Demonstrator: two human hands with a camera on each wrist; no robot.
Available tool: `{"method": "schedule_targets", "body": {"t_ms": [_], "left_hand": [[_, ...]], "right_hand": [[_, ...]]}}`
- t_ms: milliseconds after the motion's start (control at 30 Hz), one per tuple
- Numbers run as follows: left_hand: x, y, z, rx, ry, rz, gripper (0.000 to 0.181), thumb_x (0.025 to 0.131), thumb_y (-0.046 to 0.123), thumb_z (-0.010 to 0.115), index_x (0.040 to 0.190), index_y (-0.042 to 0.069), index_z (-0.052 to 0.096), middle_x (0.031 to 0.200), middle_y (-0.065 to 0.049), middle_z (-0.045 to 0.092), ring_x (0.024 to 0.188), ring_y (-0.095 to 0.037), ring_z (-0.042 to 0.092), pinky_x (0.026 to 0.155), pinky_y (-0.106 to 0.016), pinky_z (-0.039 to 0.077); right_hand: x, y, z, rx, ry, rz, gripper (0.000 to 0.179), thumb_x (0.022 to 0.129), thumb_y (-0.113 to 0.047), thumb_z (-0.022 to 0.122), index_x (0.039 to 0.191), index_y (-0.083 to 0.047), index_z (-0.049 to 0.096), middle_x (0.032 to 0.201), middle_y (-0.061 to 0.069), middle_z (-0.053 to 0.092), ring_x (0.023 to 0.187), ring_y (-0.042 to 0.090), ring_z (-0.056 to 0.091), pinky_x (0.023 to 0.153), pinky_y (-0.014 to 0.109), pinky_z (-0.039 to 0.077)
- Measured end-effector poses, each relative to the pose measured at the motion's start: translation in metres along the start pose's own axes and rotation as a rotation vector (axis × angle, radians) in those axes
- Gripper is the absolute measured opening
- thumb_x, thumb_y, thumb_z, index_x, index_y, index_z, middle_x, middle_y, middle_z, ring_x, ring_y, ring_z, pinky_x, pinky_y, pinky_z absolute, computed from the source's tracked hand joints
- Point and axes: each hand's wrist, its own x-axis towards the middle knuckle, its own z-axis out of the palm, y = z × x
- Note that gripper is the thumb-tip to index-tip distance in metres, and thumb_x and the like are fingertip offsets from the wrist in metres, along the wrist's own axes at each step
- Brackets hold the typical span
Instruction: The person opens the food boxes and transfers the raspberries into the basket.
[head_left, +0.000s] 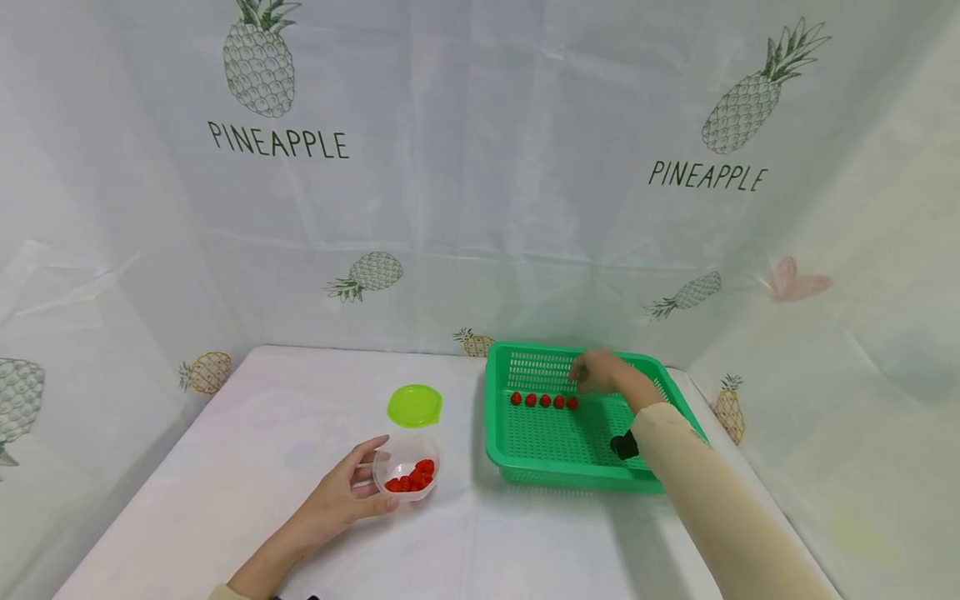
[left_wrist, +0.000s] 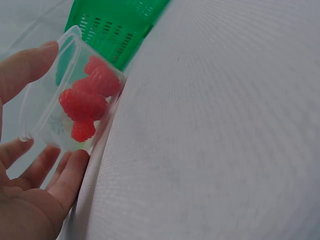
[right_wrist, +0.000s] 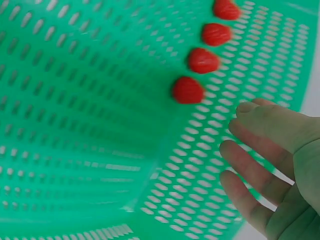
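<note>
My left hand [head_left: 339, 502] holds a small clear plastic tub [head_left: 396, 452] on the table, its thumb and fingers around the sides. Several red raspberries [left_wrist: 82, 104] lie in the tub, seen through its wall in the left wrist view. Over the back part of a green perforated basket [head_left: 534, 454] is my right hand [head_left: 597, 372]. Its fingers are spread and slightly bent, with nothing between them in the right wrist view. Beside it, a row of several raspberries [right_wrist: 188, 90] lies along the basket's back side.
A bright green lid [head_left: 415, 406] lies behind the tub. Close to the right sleeve [head_left: 712, 492], a black object [head_left: 625, 446] shows over the basket. A white sheet printed with pineapples [head_left: 465, 183] hangs behind the white-covered table [head_left: 292, 408].
</note>
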Motion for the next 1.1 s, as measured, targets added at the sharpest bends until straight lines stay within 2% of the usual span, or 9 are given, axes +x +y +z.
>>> {"method": "schedule_targets", "body": {"t_ms": [167,300,433,600,767,800,900,1100], "left_hand": [[0.0,-0.001,-0.001,-0.004,-0.006,0.003,0.097,0.086,0.02,0.091,0.165,0.02,0.034,0.158,-0.021,0.044,0.134,-0.036,0.059,0.1,-0.033,0.059],[0.001,-0.001,-0.001,-0.006,-0.008,0.004,0.097,0.086,0.02,0.091,0.165,0.02,0.034,0.159,-0.021,0.043,0.134,-0.036,0.059,0.1,-0.034,0.059],[0.001,-0.002,-0.002,-0.009,-0.01,0.008,0.098,0.086,0.02,0.091,0.165,0.019,0.033,0.159,-0.022,0.043,0.134,-0.036,0.059,0.1,-0.033,0.059],[0.002,-0.005,-0.002,0.0,-0.009,0.008,0.098,0.086,0.021,0.091,0.165,0.021,0.034,0.158,-0.021,0.045,0.133,-0.035,0.061,0.1,-0.032,0.059],[0.001,-0.003,-0.003,0.003,-0.005,-0.001,0.097,0.086,0.022,0.091,0.165,0.023,0.035,0.158,-0.02,0.045,0.133,-0.034,0.061,0.101,-0.032,0.059],[0.001,-0.002,-0.003,0.001,-0.007,0.001,0.097,0.086,0.022,0.091,0.165,0.023,0.034,0.158,-0.02,0.044,0.133,-0.034,0.061,0.101,-0.032,0.059],[0.001,-0.001,-0.003,-0.004,-0.013,0.006,0.097,0.087,0.021,0.091,0.165,0.021,0.034,0.159,-0.022,0.043,0.133,-0.035,0.06,0.101,-0.033,0.059],[0.001,0.0,-0.002,-0.01,-0.013,0.005,0.097,0.087,0.02,0.091,0.165,0.02,0.033,0.159,-0.022,0.043,0.133,-0.036,0.06,0.1,-0.033,0.059]], "right_hand": [[-0.008,-0.017,-0.017,-0.037,0.071,-0.092,0.023,0.098,-0.003,0.073,0.121,0.0,0.076,0.114,0.017,0.076,0.106,0.035,0.072,0.089,0.047,0.062],[-0.015,-0.035,-0.027,-0.009,0.139,-0.143,0.025,0.096,-0.004,0.075,0.121,0.002,0.076,0.117,0.018,0.076,0.106,0.035,0.073,0.089,0.048,0.062],[-0.02,-0.055,-0.031,0.007,0.21,-0.196,0.026,0.096,-0.006,0.077,0.121,0.002,0.076,0.117,0.019,0.077,0.103,0.036,0.075,0.087,0.047,0.063],[-0.023,-0.084,-0.03,0.017,0.276,-0.269,0.022,0.096,-0.01,0.078,0.116,-0.003,0.079,0.113,0.013,0.079,0.102,0.036,0.075,0.086,0.045,0.063],[-0.025,-0.118,-0.021,0.096,0.278,-0.314,0.022,0.096,-0.009,0.078,0.117,-0.005,0.079,0.114,0.008,0.079,0.105,0.029,0.074,0.091,0.043,0.061],[-0.027,-0.126,-0.018,0.127,0.27,-0.314,0.023,0.096,-0.009,0.078,0.118,-0.005,0.078,0.114,0.007,0.079,0.101,0.027,0.075,0.091,0.043,0.061],[-0.028,-0.145,-0.01,0.187,0.256,-0.328,0.024,0.096,-0.009,0.077,0.119,-0.005,0.078,0.116,0.007,0.078,0.1,0.02,0.074,0.093,0.041,0.06],[-0.023,-0.177,0.011,0.213,0.225,-0.373,0.021,0.096,-0.01,0.077,0.116,-0.012,0.08,0.113,-0.001,0.078,0.106,0.019,0.07,0.089,0.032,0.06]]}}
